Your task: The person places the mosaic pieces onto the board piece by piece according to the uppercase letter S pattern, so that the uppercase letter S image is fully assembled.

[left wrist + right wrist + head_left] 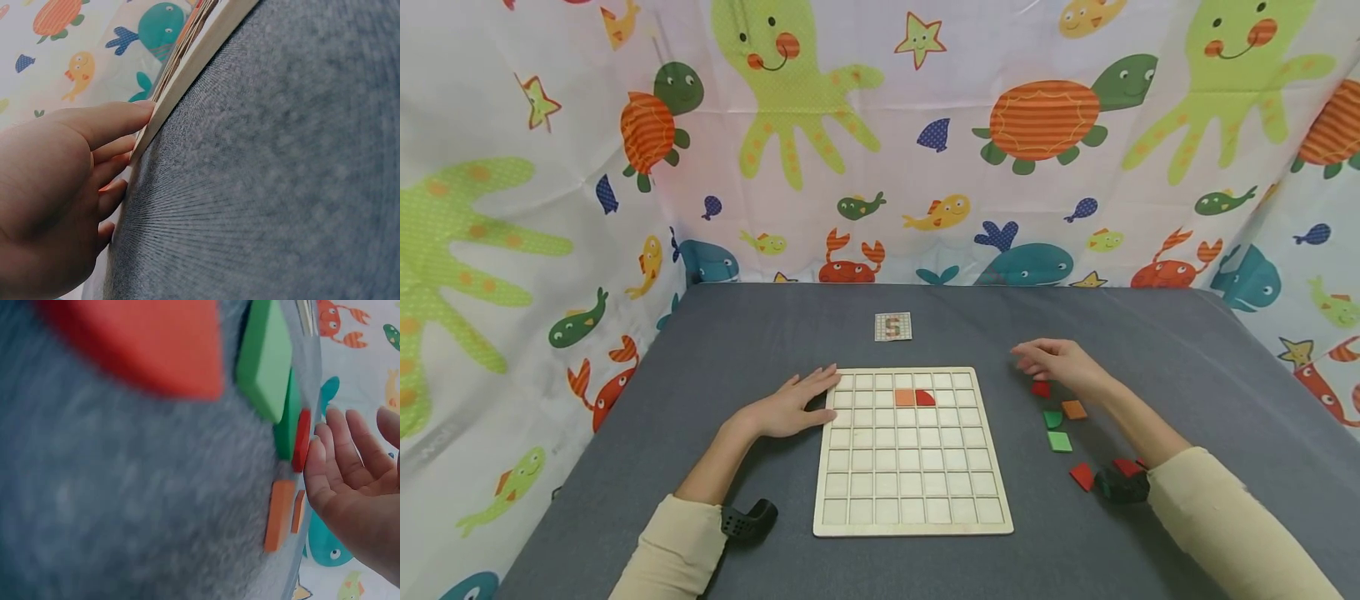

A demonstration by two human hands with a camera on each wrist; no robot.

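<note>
A pale wooden grid board [913, 529] lies flat on the table, with an orange square tile [905, 397] and a red quarter-circle tile [925, 397] side by side in its second row. My left hand [793, 404] rests at the board's upper left corner, fingers extended; the left wrist view shows the thumb [125, 119] touching the board's side edge. Right of the board, my right hand [1067, 364] is over the far end of the loose tiles, fingers softly bent and nothing visible in them. Nearest to it are a red tile [1041, 388] and an orange tile [1074, 409].
Closer to me lie a dark green tile [1052, 419], a light green tile [1060, 442] and red tiles [1082, 476] by the right wrist camera [1120, 485]. A small pattern card [892, 327] lies beyond the board. A printed curtain [865, 100] borders the table.
</note>
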